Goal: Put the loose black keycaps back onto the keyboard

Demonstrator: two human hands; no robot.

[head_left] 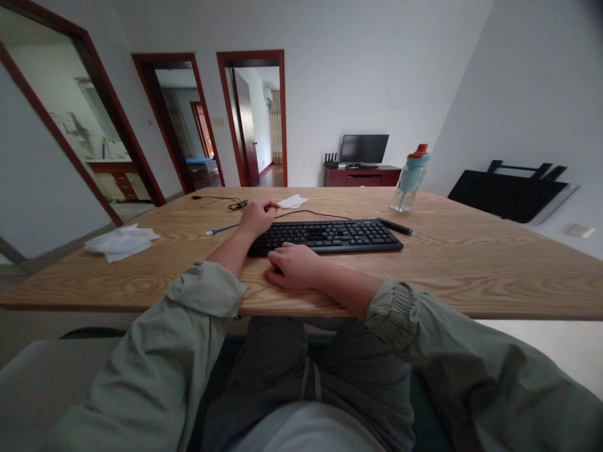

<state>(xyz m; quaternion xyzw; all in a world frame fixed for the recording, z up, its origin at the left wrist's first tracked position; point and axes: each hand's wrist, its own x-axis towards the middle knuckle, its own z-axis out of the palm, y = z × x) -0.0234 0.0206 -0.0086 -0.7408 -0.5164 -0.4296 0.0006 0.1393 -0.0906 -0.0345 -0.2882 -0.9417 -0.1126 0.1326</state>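
Note:
A black keyboard lies on the wooden table in front of me, its cable running off behind. My left hand is bent over the keyboard's far left corner, fingers curled together; what they hold, if anything, is hidden. By the near edge, my right hand rests low on its side with curled fingers. A dark spot shows between its thumb and fingers, too unclear to name. Left of the keyboard is a thin blue stick with a white end, partly behind my left forearm.
White tissues lie at the left, another tissue behind the keyboard. A coiled black cable is at the back. A slim black object lies right of the keyboard. Beyond stands a water bottle. The table's front edge is close to me.

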